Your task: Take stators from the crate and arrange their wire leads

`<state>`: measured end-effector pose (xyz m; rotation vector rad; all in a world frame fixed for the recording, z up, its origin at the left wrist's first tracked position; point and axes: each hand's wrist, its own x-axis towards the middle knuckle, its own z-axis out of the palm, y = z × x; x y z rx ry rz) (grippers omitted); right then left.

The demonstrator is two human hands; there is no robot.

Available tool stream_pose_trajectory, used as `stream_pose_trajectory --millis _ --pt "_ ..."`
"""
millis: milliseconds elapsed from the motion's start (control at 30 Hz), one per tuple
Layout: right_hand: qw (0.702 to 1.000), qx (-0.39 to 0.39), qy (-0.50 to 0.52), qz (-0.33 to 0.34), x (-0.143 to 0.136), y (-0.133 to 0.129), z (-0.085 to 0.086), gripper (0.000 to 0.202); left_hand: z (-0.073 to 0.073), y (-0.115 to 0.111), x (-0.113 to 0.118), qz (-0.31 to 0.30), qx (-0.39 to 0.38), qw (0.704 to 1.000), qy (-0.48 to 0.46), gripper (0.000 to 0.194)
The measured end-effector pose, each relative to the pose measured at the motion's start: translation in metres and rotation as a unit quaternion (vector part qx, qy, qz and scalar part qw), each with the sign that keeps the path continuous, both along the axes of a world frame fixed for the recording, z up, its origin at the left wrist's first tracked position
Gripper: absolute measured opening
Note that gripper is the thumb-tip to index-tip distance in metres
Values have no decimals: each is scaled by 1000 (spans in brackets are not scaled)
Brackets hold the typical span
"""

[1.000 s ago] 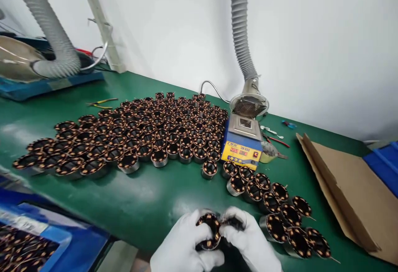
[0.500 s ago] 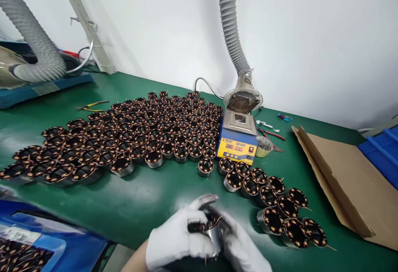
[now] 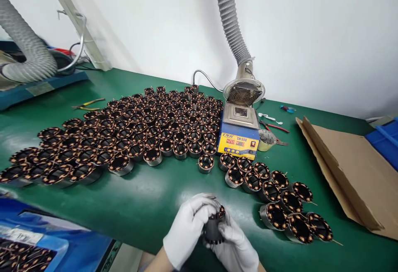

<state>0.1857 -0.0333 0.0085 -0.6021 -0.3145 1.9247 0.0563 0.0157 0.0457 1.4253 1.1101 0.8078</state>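
Note:
At the lower middle, my left hand (image 3: 189, 224) in a white glove has its fingers wrapped round the upper left of a dark cylindrical motor stator (image 3: 214, 228). My right hand (image 3: 236, 239), also gloved, grips the same stator from the right, thumb across its side. Copper windings show at its top edge, and dark teeth line its lower end. Beyond the hands, many similar stators (image 3: 152, 156) stand packed on the green table (image 3: 149, 205). A smaller group of stators (image 3: 272, 191) stands to the right of my hands.
A blue and yellow heating unit (image 3: 238, 141) sits behind, under a ducted hood (image 3: 244, 91). Red-handled pliers (image 3: 275, 127) lie beside it; yellow-handled pliers (image 3: 88, 104) lie far left. Cardboard (image 3: 351, 160) is at right, and a blue bin (image 3: 77, 249) of parts at lower left.
The held stator has been turned, so its dark side now faces the camera. My left fingers have closed in over its top. The view has shifted slightly.

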Motion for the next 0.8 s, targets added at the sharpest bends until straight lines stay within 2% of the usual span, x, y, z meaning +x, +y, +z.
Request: stream_pose_trajectory --millis 67,133,167,267,300,333,400,467,600,633,667,733,800 --pt "1000 -10 24 18 2 -2 -4 42 0 4 -5 41 -61 995 -60 24" --pt "998 -23 46 26 3 -4 -6 41 -6 3 -13 52 -101 992 -56 24" --pt "998 -30 52 27 3 -4 -6 38 -10 1 -17 24 -104 994 -30 29" --pt "998 -39 48 -2 0 -5 -6 29 -19 -5 -21 -99 -38 991 76 84" --pt "998 -42 39 -10 -1 -5 -6 27 -19 -6 -18 -124 -10 988 94 90" --pt "999 -42 31 -13 -2 -5 -6 27 -18 -7 -14 -132 2 986 101 86" --pt "999 -34 23 -5 -4 -4 -6 27 -11 -4 -3 -101 -18 992 80 50" --pt "999 -19 26 14 -4 -4 -6 28 -4 0 5 -36 -58 997 27 18" --pt "997 -16 57 58 -1 -3 -3 37 -2 5 -2 143 -113 980 -78 26" --pt "995 -25 72 70 1 -3 -2 41 -5 4 -7 164 -124 975 -79 30" --pt "993 -34 85 74 2 -2 -1 44 -9 1 -13 157 -128 977 -65 31" --pt "992 -50 99 68 3 -1 0 48 -18 -6 -20 76 -100 992 -10 40" --pt "992 -61 90 58 4 1 0 49 -26 -14 -20 -18 -36 998 40 72"
